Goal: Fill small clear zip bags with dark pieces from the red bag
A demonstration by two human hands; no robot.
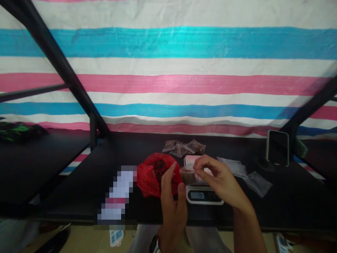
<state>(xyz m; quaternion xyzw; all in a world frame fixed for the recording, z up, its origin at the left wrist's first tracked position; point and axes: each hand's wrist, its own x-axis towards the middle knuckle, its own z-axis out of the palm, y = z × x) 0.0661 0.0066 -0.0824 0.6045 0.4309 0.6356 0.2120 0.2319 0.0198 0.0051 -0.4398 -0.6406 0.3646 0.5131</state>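
Center of the frame, over a black table, both hands working. Left hand is on a red plastic bag with dark material inside, fingers curled up against the bag and thumb on its right side, gripping the bag's edge. Watch on left wrist. Right hand comes in from the lower right, thumb and fingertips pinching the top of a small clear plastic bag of brown material, held over the back of a digital scale. Cannot tell if the bag touches the scale; display digits are hard to read. Small sealed bags are piled behind. Flat clear bags lie to the right, a phone on a stand beyond them. Pixelated blurred object left of the red bag. Striped cloth fills the upper frame.
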